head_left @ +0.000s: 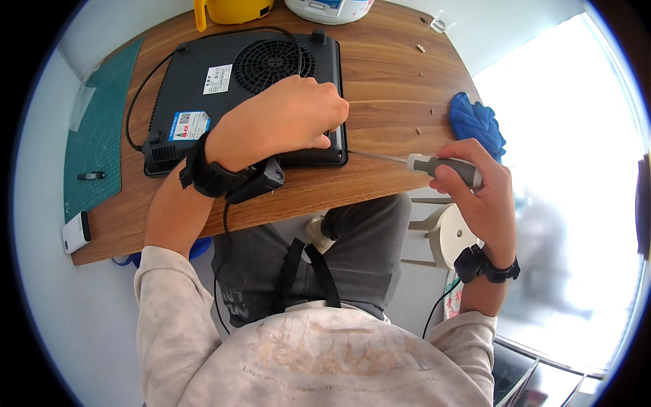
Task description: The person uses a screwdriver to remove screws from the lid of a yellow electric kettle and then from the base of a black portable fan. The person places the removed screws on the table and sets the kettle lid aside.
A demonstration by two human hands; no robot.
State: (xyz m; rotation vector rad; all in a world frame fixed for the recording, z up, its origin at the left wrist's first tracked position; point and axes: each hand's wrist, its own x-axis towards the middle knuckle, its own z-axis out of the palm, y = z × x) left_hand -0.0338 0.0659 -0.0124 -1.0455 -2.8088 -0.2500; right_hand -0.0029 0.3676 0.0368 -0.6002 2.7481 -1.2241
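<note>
Our left hand (285, 122) presses flat on the stiff, heavy black cooker base (237, 88) while right-hand fingers (451, 178) wrap the grippy screwdriver (434, 166) handle

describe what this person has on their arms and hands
Both hands are bare, no gloves. The left hand has a black strap around the wrist with a small black boxy device clipped on and a thin black cable hanging from it. The right hand wears a similar black wrist strap, also cabled. Pale, mottled beige sleeves are pushed up both forearms.
</note>
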